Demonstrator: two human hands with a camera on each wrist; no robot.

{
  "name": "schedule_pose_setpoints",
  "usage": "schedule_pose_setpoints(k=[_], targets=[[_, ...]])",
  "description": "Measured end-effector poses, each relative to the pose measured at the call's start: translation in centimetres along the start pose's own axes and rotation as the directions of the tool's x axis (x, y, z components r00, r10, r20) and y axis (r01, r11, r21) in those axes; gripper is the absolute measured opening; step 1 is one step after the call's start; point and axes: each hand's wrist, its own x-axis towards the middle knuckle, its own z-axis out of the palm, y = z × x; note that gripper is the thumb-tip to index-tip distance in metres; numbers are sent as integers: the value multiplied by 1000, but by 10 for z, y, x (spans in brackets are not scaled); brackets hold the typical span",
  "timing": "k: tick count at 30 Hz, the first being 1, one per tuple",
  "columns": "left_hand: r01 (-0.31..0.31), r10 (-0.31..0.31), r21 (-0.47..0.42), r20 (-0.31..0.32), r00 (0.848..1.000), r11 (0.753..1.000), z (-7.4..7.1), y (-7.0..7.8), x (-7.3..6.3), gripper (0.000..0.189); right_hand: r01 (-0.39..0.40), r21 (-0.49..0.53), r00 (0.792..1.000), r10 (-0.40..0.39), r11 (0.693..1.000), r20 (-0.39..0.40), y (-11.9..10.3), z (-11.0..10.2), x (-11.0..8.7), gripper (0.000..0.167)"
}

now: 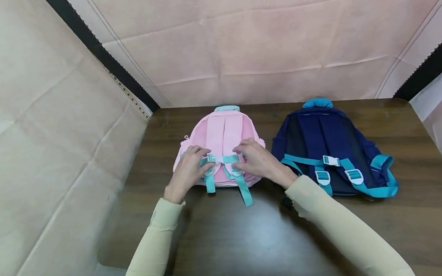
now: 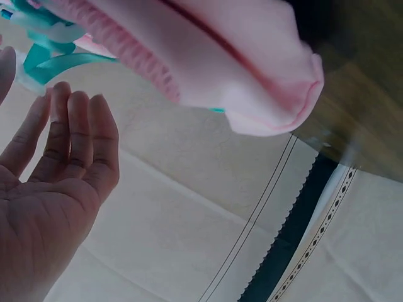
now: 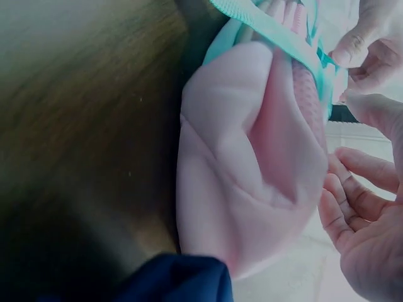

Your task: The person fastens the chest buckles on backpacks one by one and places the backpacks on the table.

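A pink backpack [image 1: 224,131] lies on the table with its back panel and straps facing up. Across it runs a teal chest strap with a white buckle [image 1: 218,159], whose loose teal ends hang toward the front. My left hand [image 1: 189,170] holds the buckle's left side between thumb and forefinger; its other fingers extend in the left wrist view. On the other side, my right hand [image 1: 259,161] has its thumb and fingers spread apart near the strap. In the right wrist view its thumb is close to the buckle, and the fingers bend loosely beside the bag.
A navy backpack [image 1: 322,134] with blue straps and white buckles [image 1: 331,161] lies to the right, close to my right forearm. Both bags are on a dark wooden table [image 1: 229,237]. Pale fabric walls [image 1: 268,43] stand behind and at the sides.
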Motion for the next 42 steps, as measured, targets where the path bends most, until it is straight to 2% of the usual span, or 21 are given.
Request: schedule_pose_setpoints(k=[4, 7, 16, 23, 32, 33, 36, 39, 40, 42], targets=[[-4, 4, -7, 11, 1000, 1000, 5, -2, 0, 42, -16, -13, 1000, 16, 1000, 25, -3, 7, 6, 51], [-7, 7, -9, -5, 1000, 1000, 5, -3, 0, 38, -11, -25, 999, 12, 1000, 31, -6, 11, 12, 50], [-15, 14, -44, -25, 1000, 999, 5, -5, 2, 34, 44, -85, 997, -39, 995, 60, -12, 22, 31, 41], [-10, 6, -86, -43, 999, 996, 6, -6, 3, 32, 21, -92, 997, -15, 996, 71, -14, 26, 37, 37], [-14, 6, -143, -55, 998, 990, 6, -11, 3, 31, 41, -68, 996, -35, 997, 83, -13, 33, 41, 32], [-32, 21, -160, -68, 997, 987, 14, -21, 6, 32, 41, -65, 996, -35, 997, 85, -13, 33, 41, 32], [-40, 28, -171, -71, 997, 984, 14, -21, 7, 31, 27, -59, 996, -22, 998, 87, -13, 32, 39, 32], [-24, 14, -186, -58, 998, 982, 13, -21, 7, 32, 18, -45, 996, -14, 999, 84, -14, 29, 37, 32], [-1, -7, -181, -43, 999, 983, 5, -12, 5, 31, 17, -40, 997, -13, 999, 82, -14, 28, 36, 32], [19, -26, -189, -34, 999, 982, 5, -12, 5, 30, 18, -30, 997, -16, 999, 76, -14, 26, 34, 32]])
